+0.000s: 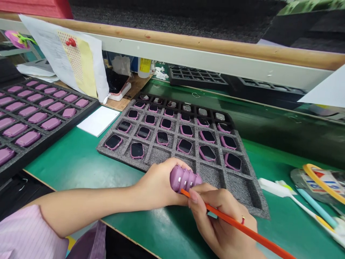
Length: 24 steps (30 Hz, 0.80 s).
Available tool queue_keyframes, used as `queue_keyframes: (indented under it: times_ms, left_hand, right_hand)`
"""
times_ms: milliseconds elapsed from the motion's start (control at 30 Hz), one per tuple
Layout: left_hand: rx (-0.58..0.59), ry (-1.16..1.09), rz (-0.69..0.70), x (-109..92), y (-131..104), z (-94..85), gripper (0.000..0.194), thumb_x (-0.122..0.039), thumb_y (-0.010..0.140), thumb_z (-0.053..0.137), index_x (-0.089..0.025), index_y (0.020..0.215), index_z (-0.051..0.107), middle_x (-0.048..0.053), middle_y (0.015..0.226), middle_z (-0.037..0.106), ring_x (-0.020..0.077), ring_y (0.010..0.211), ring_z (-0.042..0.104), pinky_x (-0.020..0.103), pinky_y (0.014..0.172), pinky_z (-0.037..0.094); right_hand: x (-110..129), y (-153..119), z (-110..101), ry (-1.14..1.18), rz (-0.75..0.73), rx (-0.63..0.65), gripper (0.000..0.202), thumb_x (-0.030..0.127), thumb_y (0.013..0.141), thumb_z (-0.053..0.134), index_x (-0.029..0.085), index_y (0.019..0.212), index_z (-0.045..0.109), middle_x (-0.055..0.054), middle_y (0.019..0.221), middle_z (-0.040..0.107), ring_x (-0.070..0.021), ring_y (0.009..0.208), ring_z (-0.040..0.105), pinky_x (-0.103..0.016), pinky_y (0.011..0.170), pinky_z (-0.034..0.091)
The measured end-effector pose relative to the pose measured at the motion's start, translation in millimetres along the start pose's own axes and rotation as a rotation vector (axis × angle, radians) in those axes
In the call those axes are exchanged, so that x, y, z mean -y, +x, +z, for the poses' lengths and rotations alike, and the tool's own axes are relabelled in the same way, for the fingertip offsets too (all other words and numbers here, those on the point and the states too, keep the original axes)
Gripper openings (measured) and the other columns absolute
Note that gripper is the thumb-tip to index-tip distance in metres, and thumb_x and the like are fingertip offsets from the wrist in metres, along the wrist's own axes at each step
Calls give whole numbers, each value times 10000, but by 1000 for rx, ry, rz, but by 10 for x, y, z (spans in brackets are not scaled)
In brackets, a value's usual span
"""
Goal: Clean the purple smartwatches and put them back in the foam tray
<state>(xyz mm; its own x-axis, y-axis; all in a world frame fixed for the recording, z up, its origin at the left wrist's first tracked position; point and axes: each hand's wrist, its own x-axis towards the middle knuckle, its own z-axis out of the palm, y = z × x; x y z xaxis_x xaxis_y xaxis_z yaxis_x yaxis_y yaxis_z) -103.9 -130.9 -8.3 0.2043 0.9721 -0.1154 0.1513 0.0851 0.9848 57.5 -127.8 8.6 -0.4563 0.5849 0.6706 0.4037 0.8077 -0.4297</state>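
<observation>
My left hand (155, 183) is wrapped round a row of several glossy purple watch cases (178, 178), held together side by side above the green bench. In my right hand (226, 216) is a thin orange stick (250, 233), pinched between thumb and fingers. Its tip meets the lower side of the purple cases, and my right fingertips are close against them. Just beyond both hands lies a grey foam tray (156, 155), its compartments holding purple-rimmed watches with black screens (185, 146). My left palm hides part of the stacked cases.
A black tray (54, 142) of purple watch cases stands at left. Beside it are a white pad (98, 120) and a phone (117, 81). A white brush-like tool (275, 187) and a tape roll (318, 183) lie at right. A wood-edged shelf (188, 41) crosses above.
</observation>
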Motion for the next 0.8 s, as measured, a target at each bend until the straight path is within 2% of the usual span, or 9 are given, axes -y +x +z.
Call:
queue_keyframes:
  times_ms: [133,300,467,633,800]
  left_hand:
    - [3,-17,-5,10,1,-1,562,-357,596,893,-225,1068,618,37,1073,720,241,997,669,341,892,513]
    - [6,-27,-6,8,4,-7,555,-303,585,896,-218,1057,616,44,1108,713,255,1052,660,360,939,501]
    - [2,-51,-33,-16,15,-8,544,-282,583,886,-213,1049,614,51,1105,714,276,1080,652,385,960,493]
    - [5,-54,-46,-12,12,-1,549,-345,601,887,-220,1056,606,46,1098,720,261,1026,675,375,919,510]
    - [3,-17,-26,9,-6,2,501,-313,633,856,-225,1059,607,18,1022,726,229,953,684,336,850,519]
  right_hand:
    - [-22,-18,24,-5,15,-56,175,137,927,567,232,809,480,30,645,667,-96,472,637,-179,404,446]
    - [-33,-66,67,34,-53,-65,174,129,917,565,230,805,479,31,638,649,-96,469,618,-196,447,487]
    - [-2,-54,46,-14,-2,-66,184,117,916,571,239,807,486,31,630,656,-112,468,630,-208,417,468]
    - [-3,-15,40,16,79,-83,193,138,932,561,235,787,477,24,643,662,-107,478,640,-195,425,473]
    - [23,2,40,14,57,-76,212,135,940,554,228,776,457,34,617,644,-81,447,604,-174,408,440]
